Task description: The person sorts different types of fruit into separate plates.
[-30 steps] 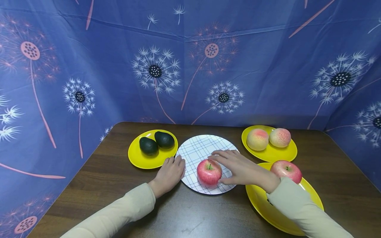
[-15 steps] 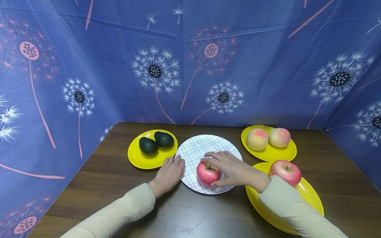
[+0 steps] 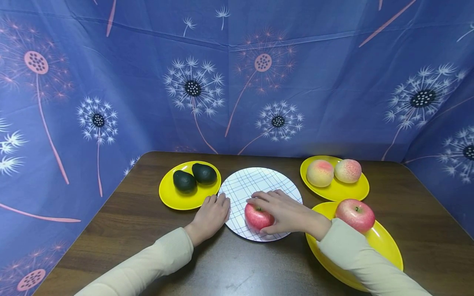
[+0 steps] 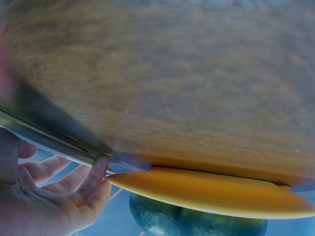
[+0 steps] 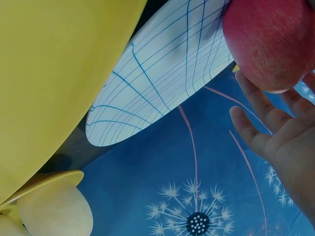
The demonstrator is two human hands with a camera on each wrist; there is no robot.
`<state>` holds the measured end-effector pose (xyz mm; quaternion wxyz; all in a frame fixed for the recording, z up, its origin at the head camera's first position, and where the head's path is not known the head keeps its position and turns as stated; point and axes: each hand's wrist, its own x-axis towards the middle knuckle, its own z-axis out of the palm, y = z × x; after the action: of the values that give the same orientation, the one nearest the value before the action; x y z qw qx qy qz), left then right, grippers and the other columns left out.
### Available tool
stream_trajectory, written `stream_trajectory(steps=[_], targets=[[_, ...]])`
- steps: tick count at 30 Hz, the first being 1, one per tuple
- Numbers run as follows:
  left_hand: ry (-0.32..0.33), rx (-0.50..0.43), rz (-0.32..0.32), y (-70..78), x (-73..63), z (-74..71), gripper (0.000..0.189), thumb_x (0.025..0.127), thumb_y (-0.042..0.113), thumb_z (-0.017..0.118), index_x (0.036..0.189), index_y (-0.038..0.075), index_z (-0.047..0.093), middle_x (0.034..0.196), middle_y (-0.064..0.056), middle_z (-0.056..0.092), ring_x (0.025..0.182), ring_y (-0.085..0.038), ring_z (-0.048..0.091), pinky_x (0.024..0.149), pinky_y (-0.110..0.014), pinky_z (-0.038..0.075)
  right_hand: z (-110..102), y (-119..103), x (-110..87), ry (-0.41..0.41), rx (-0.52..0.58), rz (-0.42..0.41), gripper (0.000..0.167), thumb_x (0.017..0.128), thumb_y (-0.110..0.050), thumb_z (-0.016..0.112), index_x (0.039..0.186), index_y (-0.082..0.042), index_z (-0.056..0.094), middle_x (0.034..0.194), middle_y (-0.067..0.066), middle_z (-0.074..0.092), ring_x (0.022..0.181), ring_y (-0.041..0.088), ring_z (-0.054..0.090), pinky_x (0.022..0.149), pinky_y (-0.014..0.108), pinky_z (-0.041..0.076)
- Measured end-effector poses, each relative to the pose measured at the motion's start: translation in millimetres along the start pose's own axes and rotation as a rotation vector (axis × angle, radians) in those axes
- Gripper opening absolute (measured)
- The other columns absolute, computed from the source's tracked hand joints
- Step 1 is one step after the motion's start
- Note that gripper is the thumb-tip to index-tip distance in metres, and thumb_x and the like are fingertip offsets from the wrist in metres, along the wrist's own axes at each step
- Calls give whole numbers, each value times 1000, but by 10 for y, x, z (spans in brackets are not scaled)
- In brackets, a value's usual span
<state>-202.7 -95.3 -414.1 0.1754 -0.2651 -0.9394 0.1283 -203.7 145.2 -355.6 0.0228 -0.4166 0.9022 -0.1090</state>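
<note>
A red apple [image 3: 255, 222] sits on the near half of a round white plate [image 3: 242, 185] with a blue grid pattern. My right hand [image 3: 286, 211] holds this apple, its thumb at the near side and its fingers curving over the top; in the right wrist view the fingers lie against the apple [image 5: 270, 39]. My left hand [image 3: 211, 218] rests at the left rim of the white plate, with nothing in its palm. In the left wrist view its relaxed fingers [image 4: 93, 179] touch that rim, close beside a yellow plate.
Two dark avocados [image 3: 185, 181] lie on a yellow plate [image 3: 170, 201] at left. Two peaches [image 3: 320, 173] lie on another yellow plate [image 3: 344, 192] at back right. Beneath my right forearm, a larger yellow plate [image 3: 389, 248] bears a second apple [image 3: 355, 216]. A blue dandelion cloth [image 3: 237, 90] hangs behind the table.
My right hand has moved left and slightly down onto the apple, its fingers now over the top. The left hand and both plates near it have stayed in place.
</note>
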Motion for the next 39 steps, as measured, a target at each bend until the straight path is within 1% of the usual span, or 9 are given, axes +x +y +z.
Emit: stream_trajectory(steps=[4,9,13,16,20,27,33,39], targets=[[6,6,5,-3,-2,1,25,91,31,51,98,8,55,88,-6,53,77,-20,51,72,-33,45,-6,-5,3,-7,0,3,76,67,-45,76,132,-24,43,133,-1,44,115,22,46,99,51,33],[-8,2,8,-8,2,-4,27,90,32,52,100,8,55,90,-6,53,77,-20,50,73,-32,45,-16,-10,9,-16,10,8,78,65,-43,78,132,-23,43,133,-1,44,115,23,46,99,53,33],[-15,-6,9,-10,1,-5,27,90,32,51,102,8,56,91,-6,54,78,-20,50,74,-32,45,-17,-15,12,-31,19,26,79,65,-43,78,133,-24,43,134,-2,44,116,22,44,101,52,32],[-10,-6,10,-10,-2,-9,27,90,32,51,101,8,56,90,-6,54,77,-20,50,74,-32,45,-12,-19,9,-33,17,32,78,66,-43,77,133,-26,42,134,-3,44,117,21,44,102,51,32],[-10,-8,8,-11,-1,-12,27,90,32,51,101,8,56,90,-6,54,77,-20,50,74,-32,45,-5,-19,8,-23,13,26,77,66,-43,77,132,-27,43,133,-3,44,116,20,44,101,50,33],[-42,-17,3,-9,5,-21,30,91,33,51,106,8,56,93,-6,55,79,-20,50,76,-32,45,6,-5,9,-7,16,4,76,65,-43,78,131,-26,43,131,-3,45,114,19,44,101,48,34],[-28,-8,-1,-6,5,-8,28,91,33,51,103,8,56,91,-5,54,78,-20,50,75,-32,45,11,13,-4,8,26,-20,76,65,-41,78,130,-24,44,130,-1,45,113,21,45,99,50,35],[-19,-3,-2,-2,2,-15,26,91,32,51,100,8,56,89,-5,53,77,-20,50,74,-32,45,7,42,-37,39,14,-29,75,63,-41,79,129,-23,46,128,-2,47,111,20,46,98,50,36]])
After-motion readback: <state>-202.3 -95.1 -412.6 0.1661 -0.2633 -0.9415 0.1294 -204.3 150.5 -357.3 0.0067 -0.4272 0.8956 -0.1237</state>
